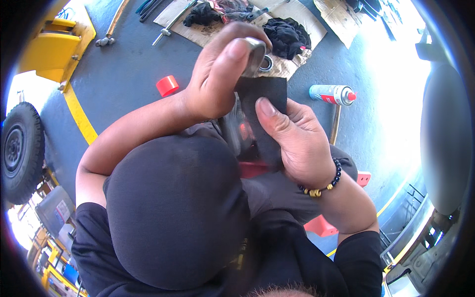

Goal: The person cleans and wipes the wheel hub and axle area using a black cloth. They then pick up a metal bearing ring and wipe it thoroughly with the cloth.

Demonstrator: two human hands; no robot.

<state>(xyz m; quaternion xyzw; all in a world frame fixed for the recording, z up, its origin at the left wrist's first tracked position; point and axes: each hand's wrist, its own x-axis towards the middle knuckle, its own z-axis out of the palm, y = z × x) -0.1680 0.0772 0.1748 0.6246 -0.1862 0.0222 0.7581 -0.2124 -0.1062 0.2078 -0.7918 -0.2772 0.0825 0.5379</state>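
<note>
My left hand (210,74) is wrapped around a shiny round metal part (255,55), like a ring or short cylinder, with the thumb on its near side. In my right hand (304,143) a black flat sheet (269,88), which looks like sandpaper, is pinched under the thumb. The sheet's upper edge reaches just below the metal part; whether they touch I cannot tell. Beyond the hands, a small metal ring (266,63) like a bearing shows over the cardboard (292,67). Something blurred and clear with red in it (240,131) lies partly hidden below the sheet.
On the floor are a red cap (167,85), a spray can (332,94), a wooden handle (336,123) and a hammer (113,30). Black rags (287,37) lie on cardboard ahead. A yellow machine base (54,47) and a wheel (22,153) stand left.
</note>
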